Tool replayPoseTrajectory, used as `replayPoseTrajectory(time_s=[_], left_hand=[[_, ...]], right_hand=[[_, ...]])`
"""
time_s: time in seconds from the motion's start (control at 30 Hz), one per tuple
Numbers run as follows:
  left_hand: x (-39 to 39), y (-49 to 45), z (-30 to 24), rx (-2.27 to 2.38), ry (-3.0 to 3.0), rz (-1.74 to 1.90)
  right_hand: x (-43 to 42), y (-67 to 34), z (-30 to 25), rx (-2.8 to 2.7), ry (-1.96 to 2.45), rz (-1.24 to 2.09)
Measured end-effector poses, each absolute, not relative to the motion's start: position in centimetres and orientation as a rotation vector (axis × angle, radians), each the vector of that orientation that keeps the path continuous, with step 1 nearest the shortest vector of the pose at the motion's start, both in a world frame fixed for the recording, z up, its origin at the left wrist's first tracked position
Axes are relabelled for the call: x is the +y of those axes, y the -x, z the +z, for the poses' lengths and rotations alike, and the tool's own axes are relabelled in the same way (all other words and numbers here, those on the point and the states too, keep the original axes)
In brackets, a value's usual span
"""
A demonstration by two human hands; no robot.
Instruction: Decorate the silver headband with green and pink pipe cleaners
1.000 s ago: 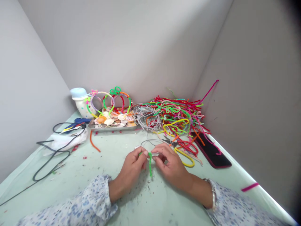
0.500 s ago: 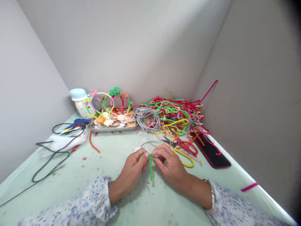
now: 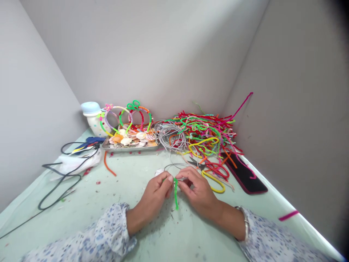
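Head view, sole camera: worn above the near edge of the worktop (image 3: 114, 189), facing forward and down toward its far corner, close over left hand (image 3: 154, 193) and right hand (image 3: 200, 193).

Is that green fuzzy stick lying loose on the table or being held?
Held: the left hand and right hand pinch the green pipe cleaner at its top; its free end hangs toward the table.

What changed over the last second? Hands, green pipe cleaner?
Barely anything. The left hand and right hand keep pinching the green pipe cleaner at the grey wire hoop; its loose tail now hangs slightly lower. Scissors, pipe cleaner pile, shell tray and phone stayed put.
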State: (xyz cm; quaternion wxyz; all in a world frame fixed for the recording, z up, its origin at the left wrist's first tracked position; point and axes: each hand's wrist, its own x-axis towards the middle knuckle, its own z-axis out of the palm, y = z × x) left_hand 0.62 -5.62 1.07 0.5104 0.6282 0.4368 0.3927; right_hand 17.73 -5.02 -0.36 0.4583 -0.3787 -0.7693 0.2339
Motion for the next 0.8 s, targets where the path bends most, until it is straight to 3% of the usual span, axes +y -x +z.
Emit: replayPoseTrajectory(time_s=[0.8], left_hand=[[-5.61,-0.62,1.09,1.092,-1.620,0.928]], right_hand=[[-5.24,-17.55,-0.36,-1.802,0.990,0.708]])
